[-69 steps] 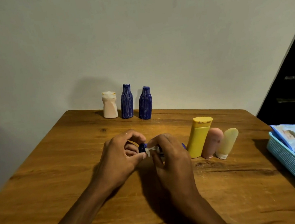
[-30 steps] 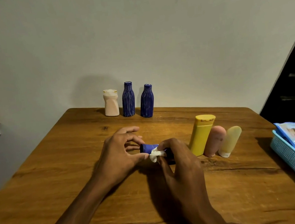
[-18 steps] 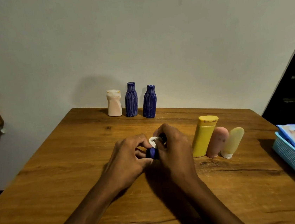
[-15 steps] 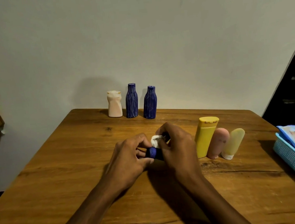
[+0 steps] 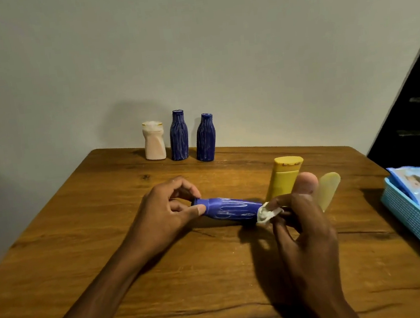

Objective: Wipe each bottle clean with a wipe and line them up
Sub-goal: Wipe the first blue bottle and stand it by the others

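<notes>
Right hand (image 5: 302, 216) with wipe (image 5: 267, 213) hides blue bottle's (image 5: 231, 210) base

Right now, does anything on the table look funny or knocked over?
Nothing is spilled or broken. Only the blue bottle lies sideways, because the left hand grips its cap end while the right hand rubs its base with a wipe. The three bottles at the back stand upright in a row.
</notes>
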